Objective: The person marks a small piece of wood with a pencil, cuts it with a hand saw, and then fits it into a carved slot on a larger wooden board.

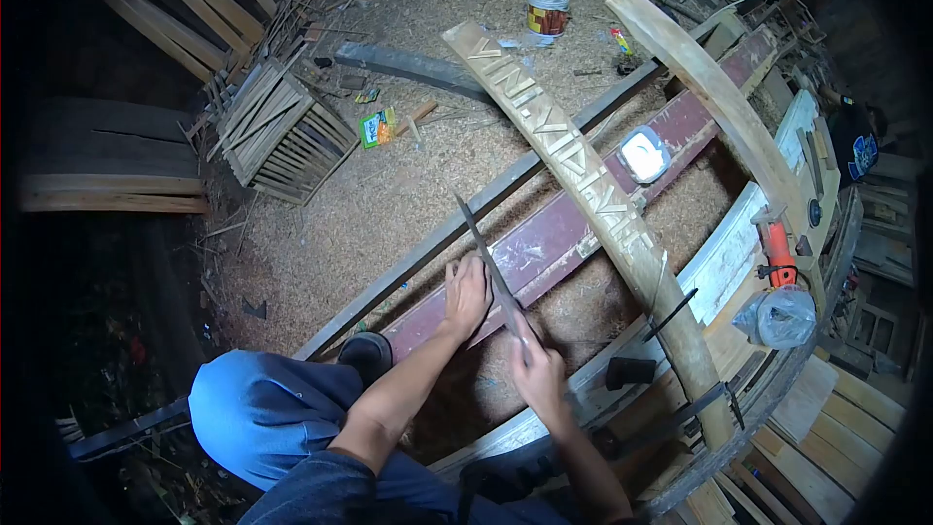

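Note:
My right hand (537,374) is wrapped round the handle of a long dark-bladed tool that looks like a handsaw (488,258). The blade slants up and left over the dark red beam (544,243), its tip past the beam's far side. Close to the blade's left side, my left hand (468,292) presses on the beam with fingers curled; anything under them is hidden. Ahead, a curved board (554,141) lies across the beam, with several small wood strips set on it in a zigzag pattern. A tub of white paste (644,155) stands on the beam beyond that board.
Another curved board (709,83) crosses farther back. An orange power tool (779,251) and a plastic bag (785,319) lie on the right. A clamp (714,399) grips the near board end. A paint can (547,12) and slatted crate (292,136) stand on sawdust.

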The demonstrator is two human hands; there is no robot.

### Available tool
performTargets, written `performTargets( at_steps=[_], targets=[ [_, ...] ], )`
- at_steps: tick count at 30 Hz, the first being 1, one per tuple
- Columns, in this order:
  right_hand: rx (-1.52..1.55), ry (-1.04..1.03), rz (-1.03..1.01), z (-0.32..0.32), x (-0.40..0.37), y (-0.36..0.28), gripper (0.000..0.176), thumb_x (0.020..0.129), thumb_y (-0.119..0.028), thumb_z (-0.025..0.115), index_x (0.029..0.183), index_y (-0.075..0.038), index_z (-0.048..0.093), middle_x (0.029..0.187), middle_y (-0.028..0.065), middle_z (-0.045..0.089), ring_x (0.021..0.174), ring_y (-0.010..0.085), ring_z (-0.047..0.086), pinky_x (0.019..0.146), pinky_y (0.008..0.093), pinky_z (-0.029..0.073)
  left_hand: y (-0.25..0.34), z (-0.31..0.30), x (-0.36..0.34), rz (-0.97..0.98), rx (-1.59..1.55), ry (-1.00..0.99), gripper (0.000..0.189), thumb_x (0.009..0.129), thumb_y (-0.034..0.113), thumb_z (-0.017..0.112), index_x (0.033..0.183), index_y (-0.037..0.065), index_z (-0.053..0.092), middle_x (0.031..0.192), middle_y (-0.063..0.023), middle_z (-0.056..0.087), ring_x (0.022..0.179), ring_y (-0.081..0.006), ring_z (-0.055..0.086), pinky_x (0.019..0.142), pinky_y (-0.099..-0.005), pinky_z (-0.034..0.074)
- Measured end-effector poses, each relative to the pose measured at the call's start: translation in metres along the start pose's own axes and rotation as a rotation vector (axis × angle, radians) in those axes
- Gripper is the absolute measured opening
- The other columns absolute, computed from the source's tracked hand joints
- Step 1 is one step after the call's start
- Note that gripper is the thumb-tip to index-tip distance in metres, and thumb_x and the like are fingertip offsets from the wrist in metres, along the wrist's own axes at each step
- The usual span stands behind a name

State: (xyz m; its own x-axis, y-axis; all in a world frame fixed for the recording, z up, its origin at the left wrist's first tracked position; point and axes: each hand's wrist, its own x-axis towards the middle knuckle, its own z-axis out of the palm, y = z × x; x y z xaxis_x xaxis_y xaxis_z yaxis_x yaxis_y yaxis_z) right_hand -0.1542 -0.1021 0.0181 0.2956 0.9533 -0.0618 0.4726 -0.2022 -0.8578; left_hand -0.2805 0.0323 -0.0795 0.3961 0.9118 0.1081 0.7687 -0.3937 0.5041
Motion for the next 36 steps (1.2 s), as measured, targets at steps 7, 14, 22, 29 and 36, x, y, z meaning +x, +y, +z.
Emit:
performTargets(
  at_steps=[7,14,22,29,36],
  targets=[
    [-0.072,-0.033,0.067,0.022,0.03,-0.005,0.045,0.1,-0.027,0.056,0.145,-0.024,0.056,0.06,0.0254,0.059,0.056,0.0442,0.062,0.053,0.0535,0.048,0.003,-0.007,0.001,-0.027,0.067,-0.098,0.025,0.094,0.012,0.057,0.114,-0.003,0.055,0.117,-0.0231,0.062,0.112,-0.0373,0.057,0.098,-0.0491,0.039],
    [-0.105,-0.107,0.178,0.013,0.031,-0.021,0.045,0.101,-0.028,0.055,0.146,-0.026,0.055,0.062,0.0248,0.061,0.06,0.0478,0.063,0.058,0.055,0.05,0.002,-0.002,0.001,0.005,0.019,-0.007,0.018,0.09,0.01,0.059,0.103,-0.001,0.052,0.097,-0.0225,0.058,0.098,-0.0419,0.056,0.095,-0.0501,0.038],
    [-0.102,-0.078,0.11,0.006,0.012,-0.024,0.047,0.101,-0.027,0.055,0.147,-0.016,0.053,0.059,0.0247,0.06,0.057,0.045,0.064,0.056,0.0547,0.049,-0.003,0.004,0.0,0.038,0.022,0.045,0.019,0.089,0.009,0.059,0.103,-0.001,0.052,0.094,-0.0219,0.058,0.095,-0.0409,0.056,0.092,-0.0492,0.039],
    [-0.055,-0.091,0.131,-0.016,-0.016,-0.022,0.047,0.101,-0.029,0.053,0.148,-0.022,0.051,0.064,0.027,0.062,0.058,0.0467,0.062,0.056,0.055,0.049,0.0,0.0,0.005,-0.004,0.021,0.02,0.019,0.09,0.01,0.057,0.105,-0.001,0.052,0.096,-0.0227,0.058,0.101,-0.042,0.056,0.098,-0.0522,0.038],
    [-0.096,-0.107,0.118,0.002,0.005,-0.014,0.047,0.1,-0.024,0.055,0.146,-0.019,0.054,0.064,0.0244,0.062,0.06,0.0438,0.064,0.061,0.0527,0.051,0.001,-0.001,0.002,0.008,-0.019,0.02,0.02,0.091,0.007,0.055,0.108,-0.002,0.051,0.1,-0.0233,0.059,0.103,-0.0427,0.056,0.098,-0.0533,0.038]
  ],
)
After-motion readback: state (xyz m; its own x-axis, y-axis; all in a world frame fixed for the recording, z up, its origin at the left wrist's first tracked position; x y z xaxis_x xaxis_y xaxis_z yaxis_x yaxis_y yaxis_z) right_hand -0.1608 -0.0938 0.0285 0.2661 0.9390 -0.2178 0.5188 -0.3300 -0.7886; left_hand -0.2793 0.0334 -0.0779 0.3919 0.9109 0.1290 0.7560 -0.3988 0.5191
